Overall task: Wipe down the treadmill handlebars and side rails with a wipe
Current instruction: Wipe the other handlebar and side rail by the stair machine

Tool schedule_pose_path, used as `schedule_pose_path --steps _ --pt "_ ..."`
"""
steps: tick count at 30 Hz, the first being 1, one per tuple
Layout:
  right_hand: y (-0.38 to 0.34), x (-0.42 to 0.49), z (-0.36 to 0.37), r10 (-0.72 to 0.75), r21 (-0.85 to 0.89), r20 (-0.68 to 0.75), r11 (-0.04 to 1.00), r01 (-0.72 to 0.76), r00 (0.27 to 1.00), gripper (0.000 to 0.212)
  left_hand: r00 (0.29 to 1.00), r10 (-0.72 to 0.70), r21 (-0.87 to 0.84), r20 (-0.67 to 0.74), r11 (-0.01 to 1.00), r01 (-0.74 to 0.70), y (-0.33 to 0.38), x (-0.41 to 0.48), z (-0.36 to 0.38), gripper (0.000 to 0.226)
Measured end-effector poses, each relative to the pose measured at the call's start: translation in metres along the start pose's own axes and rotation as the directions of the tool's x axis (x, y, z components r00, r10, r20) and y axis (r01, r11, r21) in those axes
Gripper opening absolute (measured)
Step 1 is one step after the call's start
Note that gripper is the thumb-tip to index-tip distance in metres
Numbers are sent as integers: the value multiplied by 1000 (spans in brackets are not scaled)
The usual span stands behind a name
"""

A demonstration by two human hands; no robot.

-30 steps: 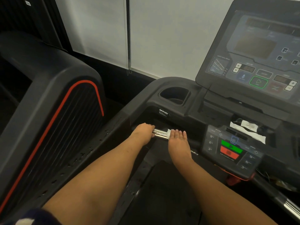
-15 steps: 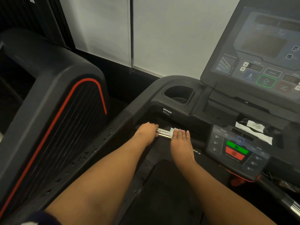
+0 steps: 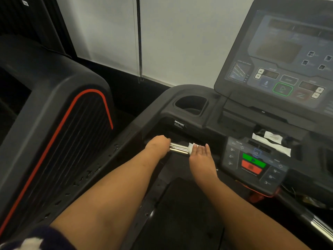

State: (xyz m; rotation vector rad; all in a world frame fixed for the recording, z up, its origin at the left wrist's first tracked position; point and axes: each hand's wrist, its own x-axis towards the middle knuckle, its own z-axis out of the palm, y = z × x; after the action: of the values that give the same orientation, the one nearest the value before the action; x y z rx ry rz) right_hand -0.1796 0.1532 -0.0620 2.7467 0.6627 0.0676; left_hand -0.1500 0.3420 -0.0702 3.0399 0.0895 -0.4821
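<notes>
Treadmill front, seen from the head camera. The chrome handlebar (image 3: 179,149) runs crosswise below the cup holder (image 3: 191,105), at the front edge of the belt (image 3: 180,213).

The left hand (image 3: 157,147) grips the bar's left end, fingers curled over it. The right hand (image 3: 201,156) lies on the bar with fingers straight and close together, pressing a white wipe (image 3: 192,146) onto it. The wipe's edge shows at the hand's left side. The 2 hands are apart, with bare chrome between them.

A control pad (image 3: 252,164) with 1 green and 1 red button sits right of the right hand. White paper scraps (image 3: 272,142) lie in the tray behind it. The console (image 3: 288,60) tilts up at top right, its screen dark.

Room: a white wall (image 3: 180,33) stands behind, with a thin cord (image 3: 139,42) hanging down it. A black machine (image 3: 63,132) with a red stripe stands to the left.
</notes>
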Motion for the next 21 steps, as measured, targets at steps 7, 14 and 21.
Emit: schedule_pose_path --steps 7,14,21 --pt "38 -19 6 30 -97 -18 995 -31 999 58 1000 9 30 -30 1000 -8 0 -3 2 31" --pt "42 -14 1 25 -149 37 989 -19 999 59 999 2 1 -36 1000 -2 1 -2 3 31" --pt "35 -23 -3 54 -116 66 992 -46 996 61 998 9 -8 -54 1000 -9 1 -5 4 32"
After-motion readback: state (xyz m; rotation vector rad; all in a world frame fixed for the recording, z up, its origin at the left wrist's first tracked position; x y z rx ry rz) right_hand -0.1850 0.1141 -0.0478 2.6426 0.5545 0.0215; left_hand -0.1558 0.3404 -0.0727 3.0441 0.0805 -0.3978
